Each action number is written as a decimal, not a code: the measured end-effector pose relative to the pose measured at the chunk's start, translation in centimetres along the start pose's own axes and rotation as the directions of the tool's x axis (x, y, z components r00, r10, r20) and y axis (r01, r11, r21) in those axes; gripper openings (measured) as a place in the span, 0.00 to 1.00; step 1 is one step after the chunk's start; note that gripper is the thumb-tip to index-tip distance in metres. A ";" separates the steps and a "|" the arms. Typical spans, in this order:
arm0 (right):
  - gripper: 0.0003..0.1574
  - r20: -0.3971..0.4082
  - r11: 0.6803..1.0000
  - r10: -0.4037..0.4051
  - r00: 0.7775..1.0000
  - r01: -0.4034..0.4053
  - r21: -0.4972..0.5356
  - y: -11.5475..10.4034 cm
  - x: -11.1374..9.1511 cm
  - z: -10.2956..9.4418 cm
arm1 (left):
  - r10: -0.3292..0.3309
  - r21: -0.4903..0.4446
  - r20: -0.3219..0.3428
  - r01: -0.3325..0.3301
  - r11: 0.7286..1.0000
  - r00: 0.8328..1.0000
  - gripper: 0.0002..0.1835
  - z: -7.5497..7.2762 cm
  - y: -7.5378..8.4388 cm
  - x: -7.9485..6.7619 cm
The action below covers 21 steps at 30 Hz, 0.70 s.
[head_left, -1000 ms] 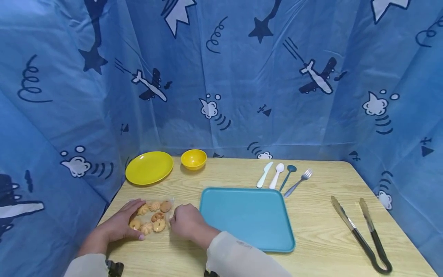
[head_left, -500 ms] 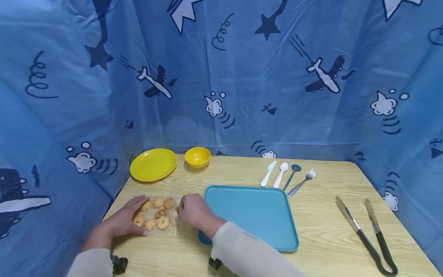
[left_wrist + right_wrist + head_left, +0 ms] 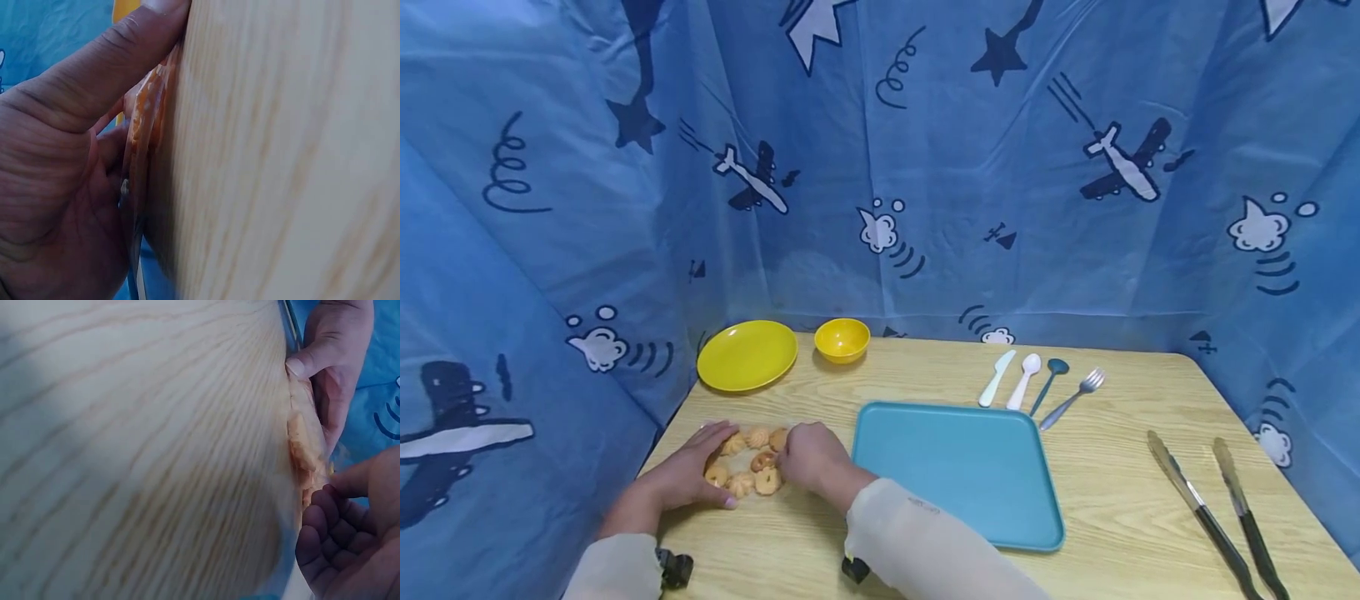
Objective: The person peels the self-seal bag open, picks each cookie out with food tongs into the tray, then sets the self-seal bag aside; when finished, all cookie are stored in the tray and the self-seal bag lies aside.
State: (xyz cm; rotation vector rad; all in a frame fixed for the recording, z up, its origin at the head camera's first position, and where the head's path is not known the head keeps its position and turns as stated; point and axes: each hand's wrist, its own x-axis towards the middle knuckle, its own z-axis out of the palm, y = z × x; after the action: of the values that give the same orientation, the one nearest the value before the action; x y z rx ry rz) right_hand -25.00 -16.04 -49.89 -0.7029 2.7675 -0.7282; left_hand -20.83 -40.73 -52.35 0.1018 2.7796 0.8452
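And the right hand (image 3: 811,457) has slid in over the right-hand edge of the clear pack of cookies (image 3: 748,461), closer to the left hand (image 3: 692,475) than half a second ago! The pack lies between the two hands, down on the surface (image 3: 1120,492). The left one holds the pack's left side, thumb along the near edge, fingers at the far one. On the right, fingers curled, thumb and forefinger pinch the pack's end. The hands are apart, cookies showing between them.

Just to the right of the right hand sits the teal tray (image 3: 958,475), partly behind the forearm. Straight beyond the hands: yellow plate (image 3: 747,356), yellow bowl (image 3: 842,354). Beyond and right of them, the pale knife (image 3: 997,379), white spoon (image 3: 1024,382), dark spoon (image 3: 1048,387) and fork (image 3: 1072,400). Well off to their right, tongs (image 3: 1191,496), spread wide!
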 end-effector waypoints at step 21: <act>0.32 -0.051 1.000 0.015 0.999 -0.014 0.018 2.0 -1.0 -0.7 | -0.024 0.016 0.014 0.024 1.000 1.000 0.71 0.1 0.0 0.3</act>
State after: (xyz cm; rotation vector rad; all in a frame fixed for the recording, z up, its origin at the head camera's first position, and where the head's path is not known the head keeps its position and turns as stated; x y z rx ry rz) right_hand -25.15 -13.74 -50.20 -0.6686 2.8058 -0.7776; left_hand -21.08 -40.57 -52.51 0.0769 2.7692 0.8132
